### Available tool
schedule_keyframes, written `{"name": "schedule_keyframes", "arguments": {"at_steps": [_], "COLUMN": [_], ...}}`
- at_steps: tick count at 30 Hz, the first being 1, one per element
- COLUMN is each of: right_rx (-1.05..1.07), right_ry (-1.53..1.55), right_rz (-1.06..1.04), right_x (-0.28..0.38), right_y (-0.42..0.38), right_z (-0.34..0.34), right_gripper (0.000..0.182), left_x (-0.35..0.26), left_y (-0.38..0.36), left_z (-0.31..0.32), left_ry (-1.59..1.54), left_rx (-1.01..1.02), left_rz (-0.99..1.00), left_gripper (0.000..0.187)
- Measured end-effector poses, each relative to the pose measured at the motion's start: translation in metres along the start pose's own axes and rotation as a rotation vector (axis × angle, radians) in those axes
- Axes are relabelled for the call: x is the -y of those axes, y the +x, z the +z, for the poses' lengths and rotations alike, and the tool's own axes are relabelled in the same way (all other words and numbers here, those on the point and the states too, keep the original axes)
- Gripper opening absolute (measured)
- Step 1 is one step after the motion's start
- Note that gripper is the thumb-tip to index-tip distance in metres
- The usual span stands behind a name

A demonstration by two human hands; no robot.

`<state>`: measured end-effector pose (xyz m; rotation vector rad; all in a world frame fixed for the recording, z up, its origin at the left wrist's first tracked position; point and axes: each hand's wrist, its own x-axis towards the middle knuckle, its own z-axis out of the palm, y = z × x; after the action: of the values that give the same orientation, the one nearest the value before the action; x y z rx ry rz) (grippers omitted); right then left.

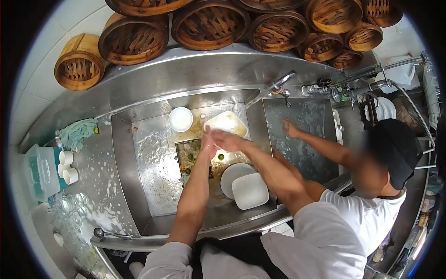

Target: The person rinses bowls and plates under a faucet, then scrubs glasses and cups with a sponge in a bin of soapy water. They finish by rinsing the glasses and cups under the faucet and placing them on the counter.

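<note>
My left hand (208,146) and my right hand (226,141) meet over the middle of the steel sink, touching each other. The fingers look stretched out, and I see nothing held between them. Just beyond them lies a white rectangular dish (232,122) with foam in it. A round white bowl (180,119) of whitish liquid stands to the left of that dish. Below my hands, a square drain strainer (186,149) holds green scraps, and a small green citrus piece (220,157) lies beside it. A white square dish (250,191) rests partly on a round white plate (231,179).
Bamboo steamers (211,25) line the ledge behind the sink. A faucet (274,86) reaches over the divider. At right, a co-worker (362,209) holds a hand over the water-filled basin (302,125). Cups (70,176), glasses (69,214) and a green cloth (78,134) are on the left.
</note>
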<state>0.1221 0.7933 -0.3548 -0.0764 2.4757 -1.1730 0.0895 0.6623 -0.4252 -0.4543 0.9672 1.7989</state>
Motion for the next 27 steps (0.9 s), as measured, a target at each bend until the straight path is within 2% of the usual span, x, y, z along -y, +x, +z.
{"name": "schedule_keyframes", "arguments": {"at_steps": [2,3,4,5,6,7,8,9,10,12,13,14,16,17,18,19,20,21,22,23,24,25,26,27], "right_rx": [0.434,0.049,0.044,-0.119,-0.280,-0.057,0.041,0.136,0.235,-0.266,-0.473,-0.361,0.105,0.138,0.172,-0.152,-0.156,-0.313,-0.462,-0.133,-0.131,-0.174,-0.206,-0.389], "right_ry": [-0.369,-0.541,-0.545,-0.463,-0.371,-0.248,-0.204,-0.330,-0.452,-0.476,-0.507,-0.180,-0.075,-0.299,-0.520,-0.563,-0.559,-0.368,-0.171,-0.090,-0.091,-0.288,-0.475,-0.383], "right_rz": [0.245,0.305,0.302,0.303,0.304,0.113,0.104,0.199,0.301,0.193,0.114,0.025,0.089,0.158,0.227,0.237,0.236,0.059,-0.110,-0.119,-0.115,-0.014,0.093,0.203], "right_x": [0.016,0.009,0.004,0.006,0.019,0.027,0.018,0.024,0.029,-0.012,-0.034,0.011,0.032,0.009,-0.016,-0.023,-0.016,-0.005,0.002,-0.025,-0.032,-0.039,-0.044,-0.046], "right_y": [-0.002,-0.006,0.000,0.009,0.010,0.004,0.000,-0.002,-0.005,0.012,0.027,0.015,-0.016,-0.012,-0.005,-0.003,-0.001,0.004,0.004,0.002,-0.009,-0.021,-0.030,-0.030], "right_z": [-0.029,-0.018,-0.009,0.004,0.009,0.004,0.016,0.002,-0.011,-0.005,0.029,0.022,0.012,0.010,0.007,0.003,0.012,0.026,0.035,0.050,0.038,0.015,0.006,0.007], "right_gripper": [0.058,0.046,0.046,0.045,0.045,0.045,0.044,0.043,0.042,0.041,0.035,0.031,0.031,0.034,0.038,0.042,0.042,0.040,0.038,0.043,0.043,0.044,0.046,0.043], "left_x": [0.004,0.007,0.003,-0.001,0.000,-0.003,-0.005,-0.016,-0.023,-0.023,-0.026,-0.025,-0.021,-0.029,-0.033,-0.028,-0.025,-0.011,-0.009,-0.001,0.002,-0.014,-0.013,-0.010], "left_y": [-0.006,-0.015,-0.019,-0.022,-0.008,0.004,0.012,-0.006,-0.019,-0.027,-0.032,-0.024,0.006,-0.015,-0.028,-0.040,-0.043,-0.025,-0.012,0.013,0.027,-0.008,-0.007,-0.006], "left_z": [0.002,0.013,0.029,0.042,0.024,0.002,-0.014,-0.013,-0.003,0.011,0.026,0.023,-0.026,-0.014,0.001,0.016,0.029,0.027,0.007,-0.033,-0.052,-0.029,-0.026,-0.027], "left_ry": [-0.110,-0.041,0.027,0.082,0.085,0.135,0.180,0.092,0.091,0.257,0.392,0.444,0.235,0.144,0.142,0.302,0.466,0.535,0.542,0.420,0.293,0.310,0.309,0.407], "left_rx": [0.070,-0.022,-0.106,-0.180,-0.184,-0.179,-0.176,-0.030,-0.034,-0.095,-0.209,-0.214,-0.078,0.043,0.044,-0.080,-0.202,-0.397,-0.395,-0.267,-0.141,-0.146,-0.151,-0.152], "left_rz": [0.050,0.066,0.094,0.121,0.123,0.120,0.120,0.179,0.176,0.130,0.182,0.245,0.107,0.113,0.114,0.129,0.153,0.259,0.254,0.238,0.231,0.228,0.219,0.182], "left_gripper": [0.069,0.069,0.070,0.073,0.073,0.073,0.073,0.077,0.077,0.080,0.084,0.083,0.081,0.077,0.077,0.076,0.074,0.072,0.072,0.072,0.072,0.070,0.070,0.070]}}
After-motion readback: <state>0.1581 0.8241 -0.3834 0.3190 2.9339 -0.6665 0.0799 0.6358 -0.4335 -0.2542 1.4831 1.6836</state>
